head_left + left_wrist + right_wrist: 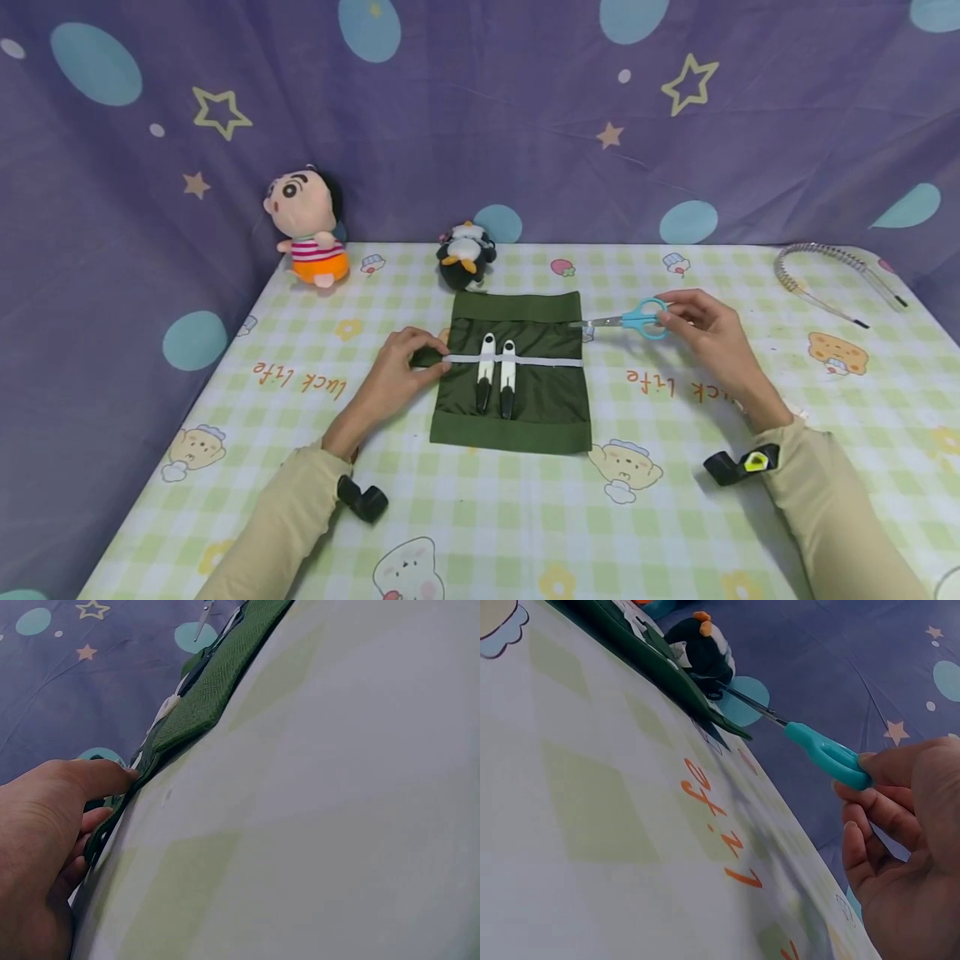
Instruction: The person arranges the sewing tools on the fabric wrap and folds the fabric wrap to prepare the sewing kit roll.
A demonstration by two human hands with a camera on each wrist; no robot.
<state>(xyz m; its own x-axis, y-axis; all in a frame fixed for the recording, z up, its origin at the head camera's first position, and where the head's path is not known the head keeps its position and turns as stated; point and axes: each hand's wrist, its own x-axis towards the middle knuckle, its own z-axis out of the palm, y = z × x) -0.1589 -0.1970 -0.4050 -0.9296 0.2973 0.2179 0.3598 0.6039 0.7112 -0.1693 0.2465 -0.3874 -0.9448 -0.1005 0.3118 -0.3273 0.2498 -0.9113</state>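
A dark green fabric tool roll [510, 437] lies opened flat on the table, a white elastic band [551, 362] running across its middle. Two slim white tools with black ends [487, 367] are tucked under that band. My left hand [397, 367] pinches the roll's left edge where the band meets it; in the left wrist view the thumb presses the green cloth [199, 712]. With thumb and fingers, my right hand [705, 337] holds small scissors [633, 320] by a light blue handle loop. Their blades point left, the tips overlapping the roll's upper right edge in the head view.
Behind the roll sits a penguin plush [465, 257], and a doll in orange shorts [309, 225] stands at the back left. A wavy metal headband [821, 250] lies at the back right. A purple patterned curtain [525, 108] hangs behind the checked tablecloth [517, 517].
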